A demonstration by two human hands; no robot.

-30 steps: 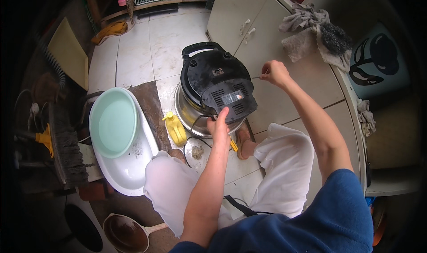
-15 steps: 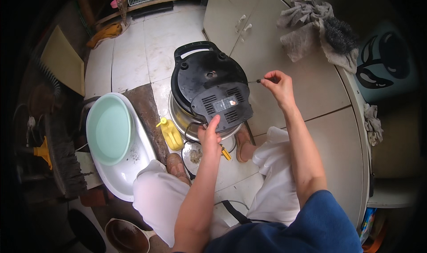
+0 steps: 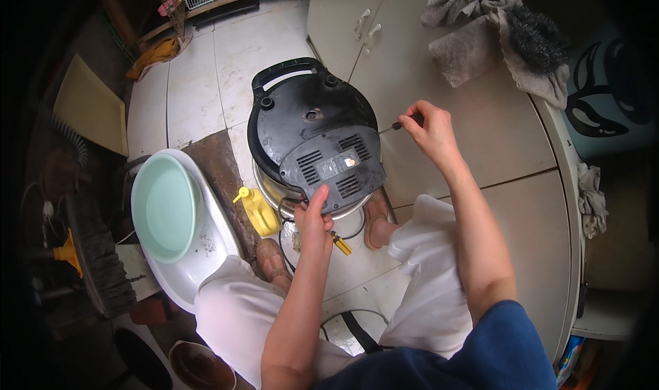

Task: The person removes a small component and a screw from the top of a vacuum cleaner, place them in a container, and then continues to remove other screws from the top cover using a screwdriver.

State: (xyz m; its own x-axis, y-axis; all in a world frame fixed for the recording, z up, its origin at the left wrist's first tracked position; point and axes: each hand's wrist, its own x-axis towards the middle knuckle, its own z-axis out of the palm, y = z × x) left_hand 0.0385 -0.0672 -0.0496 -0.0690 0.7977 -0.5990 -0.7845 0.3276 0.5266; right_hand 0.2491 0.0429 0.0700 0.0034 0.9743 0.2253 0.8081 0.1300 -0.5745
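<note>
A round black electrical appliance [image 3: 292, 133] with feet, vent slots and a loop handle lies underside up on a shiny metal pot [image 3: 264, 177]. My left hand [image 3: 314, 218] grips its near edge, thumb on the vented cover. A yellow-and-black tool handle [image 3: 341, 243] sticks out beside that hand; whether the fingers hold it is hidden. Between thumb and fingers, my right hand [image 3: 431, 129] pinches a thin screwdriver [image 3: 396, 126] with a dark handle. Its shaft points at the appliance's right edge; I cannot tell whether the tip touches.
A yellow spouted bottle [image 3: 257, 211] stands left of the pot. Farther left, a pale green basin [image 3: 167, 201] sits in a white tub [image 3: 216, 232]. Cabinet doors [image 3: 453, 136] flank the right side, with grey rags [image 3: 473, 33] above. A brush [image 3: 96, 253] is at far left.
The view has shifted slightly. My right hand has drawn a little away from the appliance, and more of the screwdriver's shaft shows. My left hand keeps its grip.
</note>
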